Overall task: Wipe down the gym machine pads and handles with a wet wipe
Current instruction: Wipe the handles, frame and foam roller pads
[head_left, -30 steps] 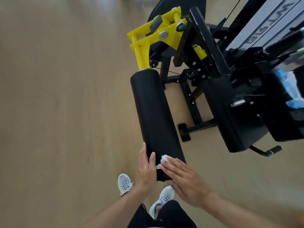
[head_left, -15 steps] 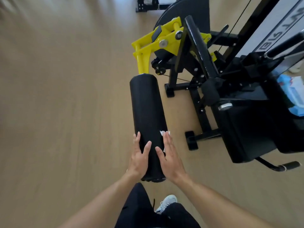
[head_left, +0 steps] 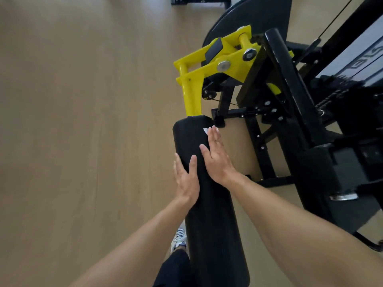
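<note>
A long black roller pad [head_left: 209,214] runs from a yellow lever arm [head_left: 215,65] down toward me. My right hand [head_left: 216,156] lies flat on the pad's right side near its far end, fingers straight, pressing a white wet wipe [head_left: 207,130] whose corner shows past the fingertips. On the pad's left side rests my left hand [head_left: 186,179], fingers straight, thumb over the top.
The black machine frame [head_left: 290,96] and a black seat pad [head_left: 339,175] stand at the right. Wooden floor [head_left: 83,121] spreads to the left. My shoe [head_left: 179,238] shows under the roller. Another machine's base [head_left: 199,1] sits at the far top.
Both hands slid along the roller pad from its near end toward the yellow arm, the right hand carrying the wipe further up. The camera moved closer.
</note>
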`<state>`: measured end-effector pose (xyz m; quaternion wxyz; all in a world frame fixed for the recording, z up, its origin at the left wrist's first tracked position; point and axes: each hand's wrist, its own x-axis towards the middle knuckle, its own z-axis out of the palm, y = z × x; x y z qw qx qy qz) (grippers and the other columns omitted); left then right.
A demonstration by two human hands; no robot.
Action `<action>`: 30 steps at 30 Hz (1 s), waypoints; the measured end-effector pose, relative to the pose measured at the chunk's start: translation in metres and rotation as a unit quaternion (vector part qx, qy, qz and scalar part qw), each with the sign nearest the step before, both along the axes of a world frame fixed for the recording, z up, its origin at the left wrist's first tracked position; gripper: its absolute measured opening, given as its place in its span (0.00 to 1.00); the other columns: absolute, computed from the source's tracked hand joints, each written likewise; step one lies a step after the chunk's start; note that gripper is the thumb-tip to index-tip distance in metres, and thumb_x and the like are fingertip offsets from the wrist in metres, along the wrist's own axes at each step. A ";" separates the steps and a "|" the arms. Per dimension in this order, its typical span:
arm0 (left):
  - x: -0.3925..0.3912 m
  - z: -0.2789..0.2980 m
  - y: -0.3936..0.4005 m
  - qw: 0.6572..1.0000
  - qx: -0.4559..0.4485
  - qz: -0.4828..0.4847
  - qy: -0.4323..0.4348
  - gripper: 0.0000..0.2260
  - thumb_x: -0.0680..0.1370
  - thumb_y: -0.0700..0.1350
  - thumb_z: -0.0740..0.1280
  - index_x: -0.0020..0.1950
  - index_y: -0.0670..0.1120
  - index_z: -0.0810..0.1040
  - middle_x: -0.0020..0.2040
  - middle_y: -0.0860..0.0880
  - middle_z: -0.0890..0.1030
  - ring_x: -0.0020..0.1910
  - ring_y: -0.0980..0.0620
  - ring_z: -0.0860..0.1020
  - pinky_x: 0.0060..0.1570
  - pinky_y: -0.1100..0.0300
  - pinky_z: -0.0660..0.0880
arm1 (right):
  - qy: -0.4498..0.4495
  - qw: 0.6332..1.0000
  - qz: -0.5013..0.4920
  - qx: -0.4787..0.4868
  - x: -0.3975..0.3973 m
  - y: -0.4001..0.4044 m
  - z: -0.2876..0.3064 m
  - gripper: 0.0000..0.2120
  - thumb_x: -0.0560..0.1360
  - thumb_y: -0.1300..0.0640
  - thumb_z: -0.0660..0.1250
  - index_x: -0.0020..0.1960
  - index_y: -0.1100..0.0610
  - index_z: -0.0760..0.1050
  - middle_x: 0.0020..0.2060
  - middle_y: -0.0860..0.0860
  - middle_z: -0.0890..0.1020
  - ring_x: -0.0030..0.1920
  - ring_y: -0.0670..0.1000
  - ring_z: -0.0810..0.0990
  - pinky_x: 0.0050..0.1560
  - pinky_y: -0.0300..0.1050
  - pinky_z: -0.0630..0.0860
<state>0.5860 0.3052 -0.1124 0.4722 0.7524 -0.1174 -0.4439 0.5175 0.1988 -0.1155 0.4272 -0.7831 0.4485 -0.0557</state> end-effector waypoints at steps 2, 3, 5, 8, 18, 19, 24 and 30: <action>0.001 -0.003 -0.002 1.000 0.005 -0.004 -0.015 0.34 0.81 0.65 0.57 0.83 0.58 0.44 0.83 0.54 0.52 0.81 0.52 0.52 0.79 0.49 0.53 | -0.003 1.000 -0.016 0.003 0.019 -0.022 0.000 0.30 0.87 0.48 0.49 0.83 0.53 0.38 0.82 0.46 0.39 0.80 0.42 0.35 0.81 0.45 0.37; 0.000 -0.005 -0.002 1.000 0.007 -0.007 -0.024 0.35 0.81 0.65 0.57 0.83 0.58 0.44 0.83 0.55 0.52 0.81 0.53 0.53 0.79 0.49 0.53 | -0.007 1.000 -0.027 0.002 0.029 -0.033 0.000 0.30 0.87 0.47 0.49 0.84 0.52 0.39 0.83 0.46 0.40 0.81 0.42 0.35 0.81 0.45 0.38; -0.001 -0.006 0.000 0.999 0.014 -0.011 -0.035 0.35 0.81 0.66 0.56 0.82 0.59 0.43 0.82 0.57 0.52 0.81 0.55 0.53 0.79 0.51 0.54 | -0.025 0.998 -0.055 0.012 0.044 -0.049 0.000 0.30 0.87 0.46 0.49 0.84 0.51 0.43 0.83 0.46 0.42 0.81 0.43 0.38 0.82 0.47 0.40; 0.000 -0.007 0.001 0.999 0.009 -0.010 -0.048 0.34 0.80 0.66 0.55 0.82 0.60 0.44 0.82 0.57 0.53 0.80 0.55 0.54 0.79 0.52 0.54 | -0.049 0.992 -0.104 0.051 0.047 -0.054 -0.003 0.29 0.86 0.43 0.50 0.84 0.49 0.46 0.83 0.45 0.47 0.82 0.43 0.44 0.82 0.49 0.45; 0.019 -0.087 0.037 0.997 0.025 0.013 0.075 0.38 0.70 0.81 0.54 0.74 0.63 0.71 0.70 0.60 0.76 0.72 0.57 0.72 0.76 0.47 0.64 | -0.027 0.992 0.064 -0.101 -0.015 0.035 0.004 0.30 0.85 0.44 0.53 0.83 0.52 0.49 0.83 0.44 0.48 0.81 0.40 0.41 0.82 0.47 0.46; 0.016 -0.097 0.046 0.995 0.038 0.010 0.091 0.38 0.69 0.82 0.54 0.72 0.64 0.73 0.70 0.59 0.77 0.71 0.56 0.73 0.75 0.46 0.65 | -0.012 0.986 0.099 -0.133 -0.026 0.048 0.002 0.30 0.85 0.43 0.52 0.83 0.53 0.49 0.83 0.45 0.48 0.82 0.42 0.41 0.82 0.50 0.48; -0.024 -0.047 0.083 0.987 0.072 0.010 0.140 0.41 0.69 0.82 0.51 0.71 0.58 0.76 0.65 0.53 0.80 0.66 0.51 0.77 0.72 0.48 0.69 | 0.029 0.971 0.177 -0.156 -0.100 0.110 0.010 0.31 0.86 0.43 0.51 0.84 0.53 0.46 0.83 0.45 0.42 0.82 0.46 0.41 0.82 0.54 0.52; -0.064 -0.034 0.126 0.988 0.050 0.013 0.147 0.44 0.70 0.81 0.52 0.78 0.56 0.65 0.72 0.53 0.75 0.70 0.50 0.73 0.75 0.44 0.65 | 0.032 0.800 0.487 -0.350 -0.214 0.184 0.004 0.27 0.87 0.44 0.49 0.81 0.56 0.61 0.82 0.52 0.59 0.81 0.53 0.57 0.82 0.51 0.48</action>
